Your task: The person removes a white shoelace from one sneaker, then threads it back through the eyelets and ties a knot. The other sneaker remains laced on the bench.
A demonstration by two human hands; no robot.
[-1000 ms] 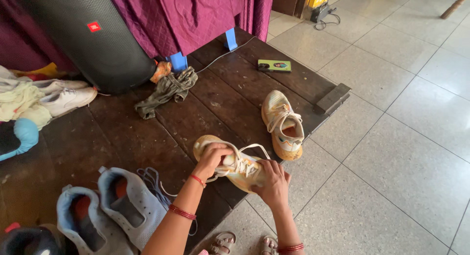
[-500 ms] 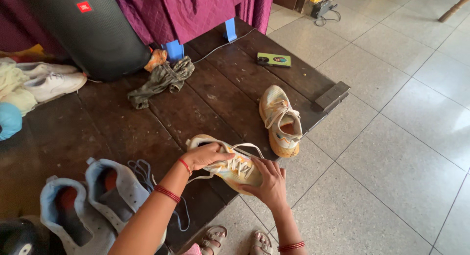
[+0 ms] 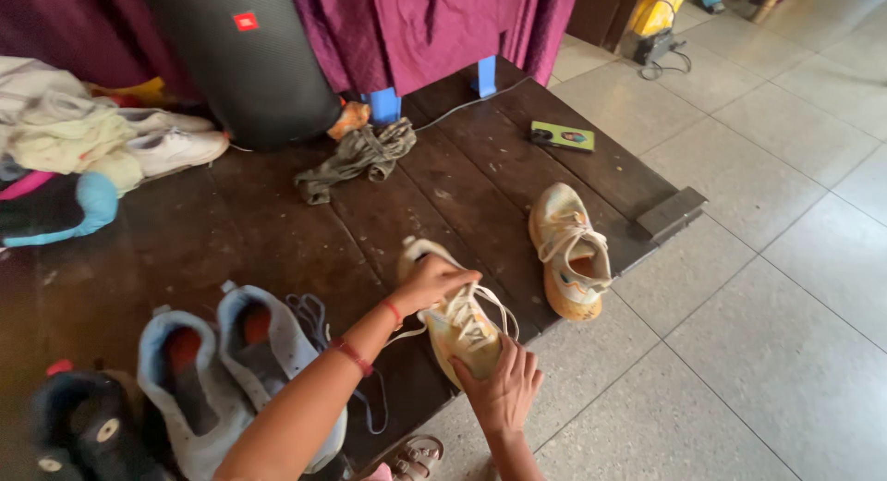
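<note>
A cream and yellow sneaker [image 3: 457,322] lies near the front edge of a dark wooden platform [image 3: 277,231]. My left hand [image 3: 432,282] grips its white lace and tongue near the ankle opening. My right hand [image 3: 504,389] holds the toe from below at the platform's edge. Its matching sneaker [image 3: 570,250] rests on the platform to the right, laces loose.
Two light blue sneakers [image 3: 231,365] and a loose blue lace [image 3: 314,319] lie at the left front, with a black shoe [image 3: 78,426] beside them. Farther back are a grey rag [image 3: 356,158], a big black speaker [image 3: 245,60], white shoes, clothes and a phone [image 3: 562,135]. Tiled floor lies to the right.
The view shifted left and back. My left hand slid up the sneaker to the lace near the opening, and my right hand moved down to the toe.
</note>
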